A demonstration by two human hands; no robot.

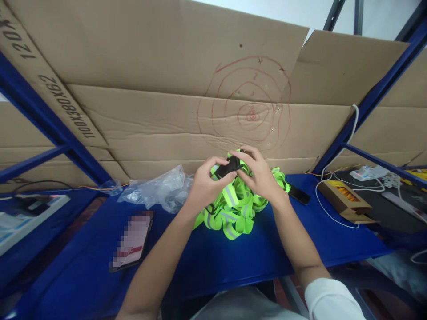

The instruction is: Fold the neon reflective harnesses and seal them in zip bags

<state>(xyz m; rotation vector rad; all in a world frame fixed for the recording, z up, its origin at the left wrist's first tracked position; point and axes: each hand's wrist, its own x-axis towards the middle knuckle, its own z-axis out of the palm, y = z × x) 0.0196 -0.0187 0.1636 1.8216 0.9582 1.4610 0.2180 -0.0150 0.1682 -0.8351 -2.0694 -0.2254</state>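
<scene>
A heap of neon yellow-green straps (233,213) with silver reflective stripes lies on the blue table. Above it, my left hand (211,180) is closed around a small black piece (228,167), gripped between thumb and fingers. I cannot make out exactly what the piece is; it looks like dark webbing or a small pouch. From the other side my right hand (257,173) has curved fingers at the top and right edge of the same piece, its thumb close to it. Both palms are turned away, and fingers partly hide the piece.
Clear plastic bags (163,189) lie left of the heap. A phone (133,240) rests at front left, and a dark phone-like object (298,194) is on the right. Beyond it are an open small cardboard box (345,200) and a white cable (325,200). A cardboard panel (150,120) stands behind.
</scene>
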